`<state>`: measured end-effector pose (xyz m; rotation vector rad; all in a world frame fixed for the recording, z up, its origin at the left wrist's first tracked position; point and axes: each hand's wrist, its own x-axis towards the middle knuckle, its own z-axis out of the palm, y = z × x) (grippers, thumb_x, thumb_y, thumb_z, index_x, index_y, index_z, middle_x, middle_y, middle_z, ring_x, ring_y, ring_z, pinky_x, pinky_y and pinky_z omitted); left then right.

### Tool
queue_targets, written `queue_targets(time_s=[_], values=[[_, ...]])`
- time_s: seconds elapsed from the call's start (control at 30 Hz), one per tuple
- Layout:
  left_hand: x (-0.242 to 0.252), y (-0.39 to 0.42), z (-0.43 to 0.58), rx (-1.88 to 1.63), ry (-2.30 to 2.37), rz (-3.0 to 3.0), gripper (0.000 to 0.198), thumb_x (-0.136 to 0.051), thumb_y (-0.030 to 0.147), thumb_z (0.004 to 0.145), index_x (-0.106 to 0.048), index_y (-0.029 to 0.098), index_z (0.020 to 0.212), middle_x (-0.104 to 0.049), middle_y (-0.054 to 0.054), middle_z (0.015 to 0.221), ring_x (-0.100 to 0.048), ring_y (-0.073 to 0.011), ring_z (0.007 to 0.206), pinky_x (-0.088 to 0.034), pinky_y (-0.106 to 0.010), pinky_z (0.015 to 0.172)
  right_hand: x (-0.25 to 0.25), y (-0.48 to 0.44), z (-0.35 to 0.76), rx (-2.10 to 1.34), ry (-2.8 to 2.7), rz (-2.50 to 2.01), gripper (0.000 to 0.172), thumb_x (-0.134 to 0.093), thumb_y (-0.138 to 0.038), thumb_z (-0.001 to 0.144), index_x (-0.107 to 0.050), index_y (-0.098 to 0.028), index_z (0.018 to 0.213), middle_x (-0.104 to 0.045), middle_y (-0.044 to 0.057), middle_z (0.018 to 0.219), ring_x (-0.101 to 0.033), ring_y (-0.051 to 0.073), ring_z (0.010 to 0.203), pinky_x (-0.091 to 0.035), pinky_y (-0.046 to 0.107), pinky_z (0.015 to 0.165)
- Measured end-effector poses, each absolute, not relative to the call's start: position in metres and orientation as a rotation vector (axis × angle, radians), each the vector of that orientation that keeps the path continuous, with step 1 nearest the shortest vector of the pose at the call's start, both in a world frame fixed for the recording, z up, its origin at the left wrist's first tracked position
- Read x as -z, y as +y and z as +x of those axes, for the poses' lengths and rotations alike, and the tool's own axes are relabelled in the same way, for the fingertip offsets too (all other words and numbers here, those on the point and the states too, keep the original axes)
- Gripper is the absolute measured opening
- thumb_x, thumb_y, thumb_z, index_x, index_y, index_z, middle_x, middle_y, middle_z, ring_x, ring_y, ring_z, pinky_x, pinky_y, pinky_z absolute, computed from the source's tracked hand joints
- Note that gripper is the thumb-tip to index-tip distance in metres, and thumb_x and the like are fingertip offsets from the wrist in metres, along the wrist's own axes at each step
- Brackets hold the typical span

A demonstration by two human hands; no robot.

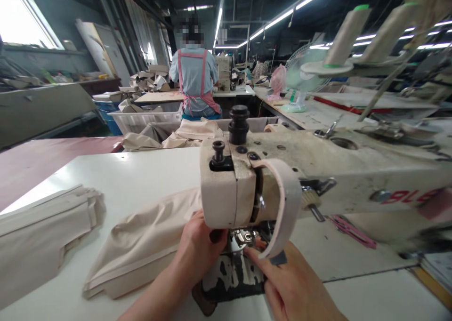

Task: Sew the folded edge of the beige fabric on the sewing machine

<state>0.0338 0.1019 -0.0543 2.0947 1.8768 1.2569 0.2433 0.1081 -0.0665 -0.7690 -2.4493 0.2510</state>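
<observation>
A sewing machine (226,184) stands in front of me, its head over a worn metal plate (233,274). My left hand (197,245) is at the left of the presser foot (243,236), fingers closed on the edge of a cream fabric piece (148,241) that lies folded on the table and runs behind the hand. To the right of the foot is my right hand (293,278), its index finger reaching in close to the foot and its other fingers curled. The machine's curved guard partly covers it, and what it grips, if anything, is hidden.
A stack of cream fabric pieces (45,231) lies at the left. Pink-handled snips (353,231) rest under the machine arm. Thread cones (346,36) stand at the upper right. Beyond the table are a fabric-filled bin (148,118) and a seated person (194,76) facing away.
</observation>
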Motion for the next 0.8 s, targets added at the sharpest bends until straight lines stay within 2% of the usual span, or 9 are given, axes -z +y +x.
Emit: queue_targets(time_s=[0.23,0.37,0.47,0.6,0.73,0.8], values=[[0.064,0.104,0.025,-1.15,1.866,2.062,0.015,-0.054,0.021,0.074,-0.068,0.017,0.068,-0.07,-0.005,0.069,-0.065,-0.0204,0.064,-0.054,-0.028,0.058,0.066,0.109,0.241,-0.203,-2.398,-0.702,0.046,-0.04,0.0,0.074,-0.065,-0.015,0.109,-0.064,0.014,0.108,-0.057,0.029,0.101,-0.051,0.039,0.084],[0.06,0.102,0.021,-1.068,1.84,2.066,0.014,-0.055,0.021,0.076,-0.068,0.016,0.072,-0.069,-0.002,0.066,-0.064,-0.0171,0.059,-0.052,-0.024,0.057,0.06,0.107,0.239,-0.226,-2.415,-0.736,0.042,-0.039,0.0,0.076,-0.067,-0.016,0.104,-0.065,0.013,0.105,-0.058,0.029,0.098,-0.051,0.04,0.081],[0.055,0.103,0.021,-1.005,1.861,2.087,0.013,-0.056,0.016,0.075,-0.065,0.016,0.066,-0.068,-0.003,0.064,-0.063,-0.017,0.059,-0.051,-0.025,0.058,0.061,0.106,0.239,-0.296,-2.432,-0.783,0.045,-0.04,-0.001,0.076,-0.065,-0.015,0.11,-0.063,0.014,0.11,-0.057,0.031,0.102,-0.051,0.044,0.084],[0.051,0.103,0.03,-0.884,1.947,2.096,0.01,-0.057,0.011,0.073,-0.062,0.017,0.067,-0.066,-0.005,0.07,-0.064,-0.0203,0.069,-0.05,-0.029,0.068,0.068,0.105,0.241,-0.395,-2.408,-0.809,0.054,-0.041,-0.001,0.074,-0.058,-0.018,0.122,-0.059,0.013,0.116,-0.053,0.031,0.109,-0.05,0.048,0.09],[0.044,0.093,0.036,-0.721,2.061,2.081,0.008,-0.053,0.011,0.075,-0.057,0.018,0.073,-0.063,-0.007,0.074,-0.062,-0.0252,0.078,-0.047,-0.034,0.073,0.068,0.108,0.244,-0.423,-2.408,-0.819,0.056,-0.042,0.001,0.07,-0.057,-0.019,0.12,-0.059,0.012,0.115,-0.054,0.03,0.108,-0.049,0.05,0.092],[0.037,0.082,0.032,-0.647,2.126,2.062,0.008,-0.049,0.011,0.078,-0.055,0.017,0.078,-0.062,-0.009,0.078,-0.06,-0.026,0.079,-0.045,-0.034,0.069,0.064,0.11,0.246,-0.406,-2.399,-0.813,0.055,-0.041,0.002,0.07,-0.057,-0.019,0.118,-0.06,0.012,0.113,-0.056,0.029,0.106,-0.051,0.049,0.09]])
